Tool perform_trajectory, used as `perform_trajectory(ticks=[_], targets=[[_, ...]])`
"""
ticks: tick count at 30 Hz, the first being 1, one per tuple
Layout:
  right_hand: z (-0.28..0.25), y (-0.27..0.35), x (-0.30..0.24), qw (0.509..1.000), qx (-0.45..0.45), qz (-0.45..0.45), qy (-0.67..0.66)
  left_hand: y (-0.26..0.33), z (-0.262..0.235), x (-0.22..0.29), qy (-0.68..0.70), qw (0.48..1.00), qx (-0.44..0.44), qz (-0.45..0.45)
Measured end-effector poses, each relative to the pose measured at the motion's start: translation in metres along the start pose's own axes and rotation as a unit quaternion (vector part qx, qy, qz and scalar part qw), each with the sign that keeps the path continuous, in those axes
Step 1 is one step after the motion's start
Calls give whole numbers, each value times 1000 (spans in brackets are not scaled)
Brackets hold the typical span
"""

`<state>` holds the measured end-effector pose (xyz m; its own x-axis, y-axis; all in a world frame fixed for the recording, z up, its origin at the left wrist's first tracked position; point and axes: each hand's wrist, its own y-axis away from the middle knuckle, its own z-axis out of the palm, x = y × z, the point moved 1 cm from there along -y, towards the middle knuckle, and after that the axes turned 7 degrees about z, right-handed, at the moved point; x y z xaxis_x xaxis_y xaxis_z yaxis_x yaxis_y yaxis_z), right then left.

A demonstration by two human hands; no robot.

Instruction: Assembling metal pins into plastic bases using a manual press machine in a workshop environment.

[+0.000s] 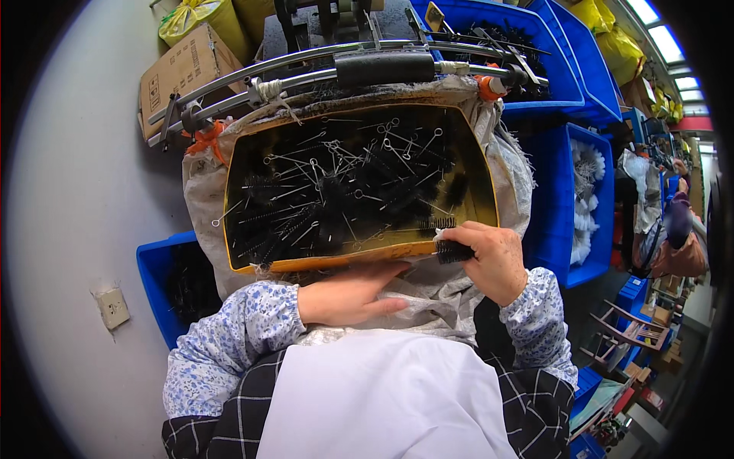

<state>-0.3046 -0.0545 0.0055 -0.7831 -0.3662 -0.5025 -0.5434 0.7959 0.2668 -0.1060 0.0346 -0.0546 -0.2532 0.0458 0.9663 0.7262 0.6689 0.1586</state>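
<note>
Many wire brushes [336,191] | yellow tray [359,256] | right hand [493,260] grip: bristly black brush [454,252]

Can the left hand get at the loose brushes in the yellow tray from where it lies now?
Probably yes: the left hand lies flat just below the yellow tray, whose near rim is low, and nothing covers the black brushes.

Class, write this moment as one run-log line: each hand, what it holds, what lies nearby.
left hand: flat, empty, below tray | right hand: grips black brush | yellow tray: heap of black wire brushes
</note>
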Motion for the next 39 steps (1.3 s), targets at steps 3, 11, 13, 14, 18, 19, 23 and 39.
perform_trajectory(ticks=[3, 11, 13, 14, 18, 19, 23, 39], targets=[[8, 7, -1, 1000, 1, -8, 5, 10, -7, -3, 13, 999, -28, 35], [29, 10, 20, 997, -52, -33, 47, 60, -72, 42, 21, 996, -74, -53], [21, 1, 21, 996, -77, -41, 31, 72, -87, 46, 9, 999, -8, -46], [13, -2, 21, 994, -101, -42, 17, 75, -95, 49, -1, 998, 51, -34], [-43, -36, 11, 994, -68, -74, -48, 76, -117, 55, -148, 961, 217, -86], [-53, -48, 7, 994, -45, -85, -58, 69, -117, 50, -172, 951, 246, -67], [-68, -109, -10, 982, 129, -137, -1, 32, -102, 34, -297, 925, 235, -14], [-34, -302, 3, 929, 300, -68, 205, 40, -112, 43, -80, 947, 310, -15]])
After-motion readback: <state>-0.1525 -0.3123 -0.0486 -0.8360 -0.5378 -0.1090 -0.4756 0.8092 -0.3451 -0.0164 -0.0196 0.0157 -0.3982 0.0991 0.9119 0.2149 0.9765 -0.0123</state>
